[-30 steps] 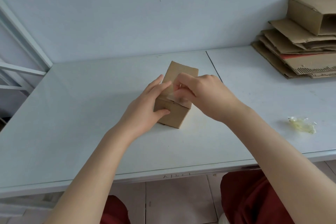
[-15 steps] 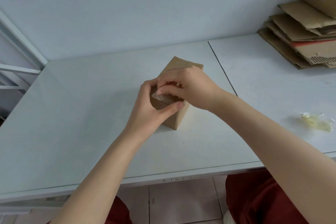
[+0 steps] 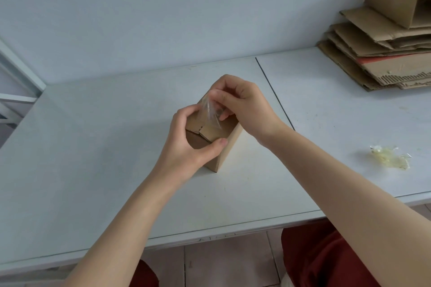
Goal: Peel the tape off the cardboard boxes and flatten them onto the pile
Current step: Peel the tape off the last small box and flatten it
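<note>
While my left hand [image 3: 186, 144] grips the near end of the box [image 3: 227, 147], thumb curled on its near corner and fingers mostly hidden behind its left side, my right hand [image 3: 245, 105] pinches a strip of clear tape [image 3: 210, 109] lifted above the box top. The box stands on the surface [image 3: 93, 147], its far end hidden behind my right hand. The tape is see-through and creased, so I cannot tell where its lower end meets the cardboard. On the near part of the box top the flap seam shows bare. Right of the box, well apart, lies a crumpled wad [image 3: 391, 156] of tape. Farther right of the box and behind it, by the wall, sits the pile [image 3: 382, 63] of flattened cardboard, cut off by the picture's edge, with an open carton [image 3: 396, 0] on top.
</note>
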